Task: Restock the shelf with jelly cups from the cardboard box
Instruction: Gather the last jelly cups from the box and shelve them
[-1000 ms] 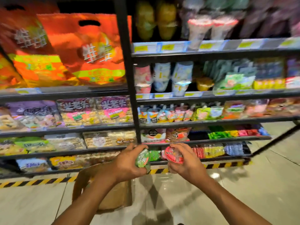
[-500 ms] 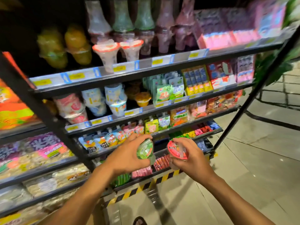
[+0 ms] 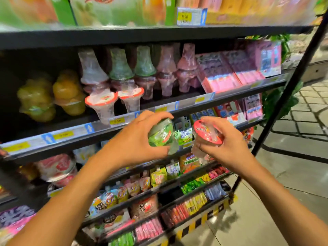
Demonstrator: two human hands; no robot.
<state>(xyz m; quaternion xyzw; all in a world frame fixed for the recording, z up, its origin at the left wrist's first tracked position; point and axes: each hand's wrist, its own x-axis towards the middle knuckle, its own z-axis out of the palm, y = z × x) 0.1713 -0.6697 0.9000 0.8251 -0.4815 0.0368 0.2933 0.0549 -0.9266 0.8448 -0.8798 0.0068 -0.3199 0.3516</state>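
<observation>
My left hand (image 3: 134,139) grips a jelly cup with a green lid (image 3: 160,134), tilted on its side. A jelly cup with a red lid (image 3: 206,134) is gripped by my right hand (image 3: 229,148) close beside it. Both are held in front of the shelf edge (image 3: 99,125) that carries rows of tall jelly cups: two red-lidded ones (image 3: 102,103) at the front, green (image 3: 120,64) and pink ones (image 3: 166,68) behind. The cardboard box is out of view.
Yellow fruit cups (image 3: 69,93) stand at the shelf's left, pink boxes (image 3: 230,71) at its right. Lower shelves hold drink pouches (image 3: 156,176) and candy packs. A black slanted frame post (image 3: 291,86) borders the rack on the right, with tiled floor (image 3: 266,201) beyond.
The view has risen from the lower shelves to the jelly cup shelf. Both hands have lifted with their cups toward that shelf. The cardboard box has dropped out of view.
</observation>
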